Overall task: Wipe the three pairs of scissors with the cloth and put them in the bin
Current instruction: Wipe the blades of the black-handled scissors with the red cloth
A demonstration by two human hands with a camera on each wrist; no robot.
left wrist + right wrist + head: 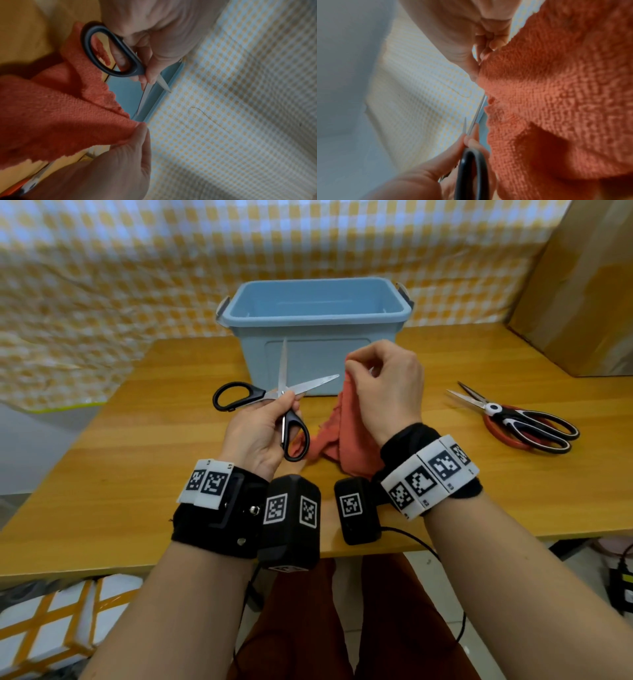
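My left hand point(263, 422) grips black-handled scissors point(291, 392) near the pivot, above the table; their blades are spread wide, one pointing up, one pointing right. In the left wrist view the scissors point(109, 51) show a handle loop and my fingers point(150, 65) by the pivot. My right hand point(380, 385) pinches the top of an orange-red cloth point(342, 436), which hangs down to the table just right of the blades. The cloth point(556, 94) fills the right wrist view. Two more pairs of scissors point(524, 422), red-handled and black-and-white, lie at the right. The blue bin point(315, 313) stands behind.
A wooden table point(137, 457) carries everything. A cardboard box point(582, 285) stands at the back right. A yellow checked sheet point(137, 268) hangs behind and to the left. The table's near edge is just under my wrists.
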